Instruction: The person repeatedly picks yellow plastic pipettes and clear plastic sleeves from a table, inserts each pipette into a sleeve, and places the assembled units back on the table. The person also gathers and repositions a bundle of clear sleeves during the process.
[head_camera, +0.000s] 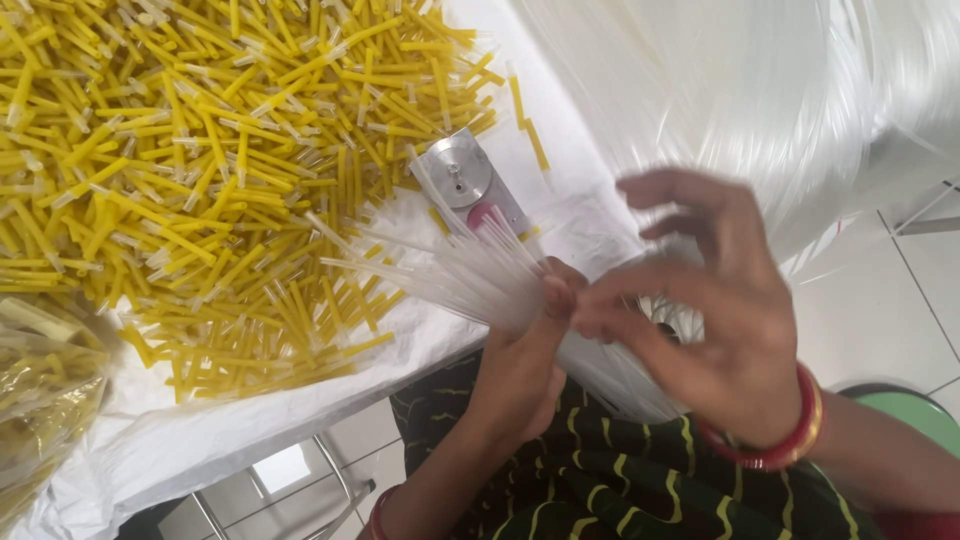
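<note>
Clutching a fanned bundle of clear tubes (470, 275) at frame centre, the left hand (520, 375) is keeping them spread so the right hand (715, 320), fingers loosely parted, is pinching one; yellow capped pieces (200, 170) are covering the bench (230, 425) upper left.

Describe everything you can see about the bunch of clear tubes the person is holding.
The bunch of clear tubes looks like thin, translucent whitish plastic, the pieces straight and fanned out up and to the left over the white sheet and the edge of the yellow pieces. The left hand clamps the near ends in its grip; the right hand pinches at the same ends with its fingertips.
</note>
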